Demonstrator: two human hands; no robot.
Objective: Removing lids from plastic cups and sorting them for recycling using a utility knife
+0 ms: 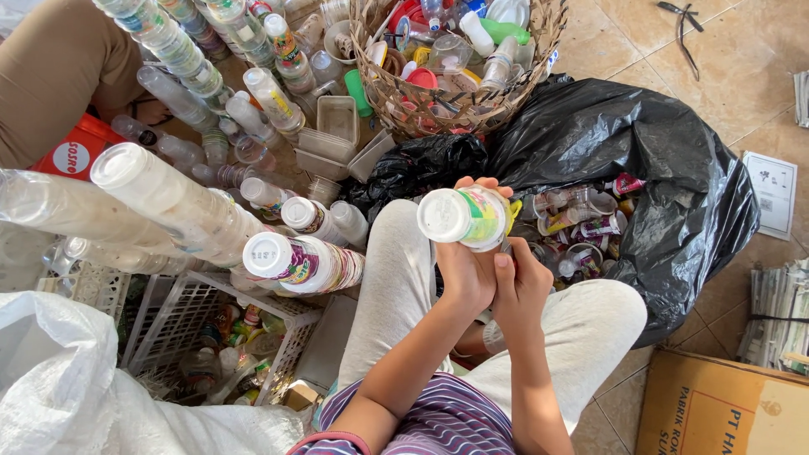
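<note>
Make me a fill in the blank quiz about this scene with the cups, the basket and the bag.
1. Both hands, the left hand and the right hand, hold one plastic ____ with a white bottom.
2. The bag open beside the knees is ____ in colour.
3. The woven basket at the top holds mostly lids and ____.
4. The crate under the stacked cups is ____ in colour.

Missing words: cup; black; bottles; white
</note>
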